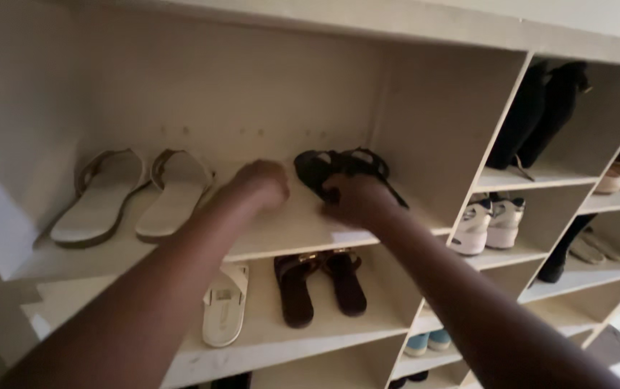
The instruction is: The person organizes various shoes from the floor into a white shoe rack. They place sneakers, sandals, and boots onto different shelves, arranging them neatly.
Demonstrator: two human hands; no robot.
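Right hand (357, 200): reaches into the upper wide compartment, fingers curled down on the near ends of a pair of black strappy flat sandals (339, 169); whether it grips them or only presses on them cannot be told, the fingertips being hidden; the pair lies side by side, toes toward the back wall, at the right end of the cream-painted wooden shelf board (281, 234), apparently so that it sits square like its neighbours.

Left hand (259, 184): loosely closed, holding nothing visible, resting on or just above the same board, just beside the black pair on its left.

Same board, further left: pair of beige flat slide sandals with brown edging (133, 198), parallel, well apart from both hands.

Board below: single white slide sandal (225, 302); beside it a pair of dark brown sandals with a metal buckle (320, 284).

Right-hand narrow compartments: black high-heeled boots (540, 115) at top; white trainers with dark trim (488, 223) beneath; each pair kept together in its own slot.
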